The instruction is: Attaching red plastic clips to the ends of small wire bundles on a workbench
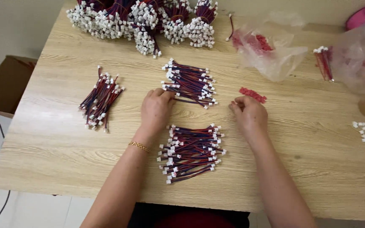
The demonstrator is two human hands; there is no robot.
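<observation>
Your left hand (156, 110) is resting palm-down on the wooden table (55, 139), its fingertips curled together onto the near-left edge of the upper pile of red-and-blue wire leads (189, 83); whether they are pinching a single lead, you cannot tell. Your right hand (249, 114) is lying just right of that pile, fingers bunched together at the tip, touching the near end of a small strip of red connectors (252, 94). A second pile of leads (191, 152) is sitting between your forearms, apart from both hands. A third pile (100, 98) is lying well to your left. Bundled leads (144, 19) and a clear bag (271, 50) are sitting at the far edge.
</observation>
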